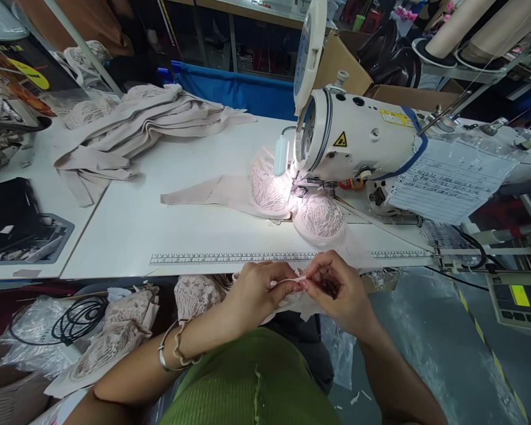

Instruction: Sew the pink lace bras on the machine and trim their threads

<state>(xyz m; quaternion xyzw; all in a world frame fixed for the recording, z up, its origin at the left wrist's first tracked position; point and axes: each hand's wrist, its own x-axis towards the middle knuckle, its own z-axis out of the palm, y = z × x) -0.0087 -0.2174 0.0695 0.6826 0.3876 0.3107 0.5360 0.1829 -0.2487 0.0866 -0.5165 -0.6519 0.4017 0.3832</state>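
The white worktop (203, 233) runs from left to right in front of the person. A big white sewing machine (363, 130) stands on its far right part, with its needle end facing left. A heap of pale cloth (159, 124) lies at the far left.

A pale lace piece (272, 192) with two round cups lies under the needle end. Its long way goes left to right. A thin tail points left, and one cup sits on the right, a bit nearer to the person. The whole piece is on the far side of the hands, straight ahead and partly to the left. The right cup is just past the hands, and the right hand is nearer to it than the left.

The left hand (261, 295) and the right hand (338, 289) are close together at the near edge of the worktop. Both pinch a small pale cloth (300, 280) between thumb and fingers. The pinched edge goes left to right from one hand to the other, and loose cloth hangs below it. I cannot tell if it joins the lace piece. A printed ruler line (230, 260) runs the same way, between the lace piece and the left hand.
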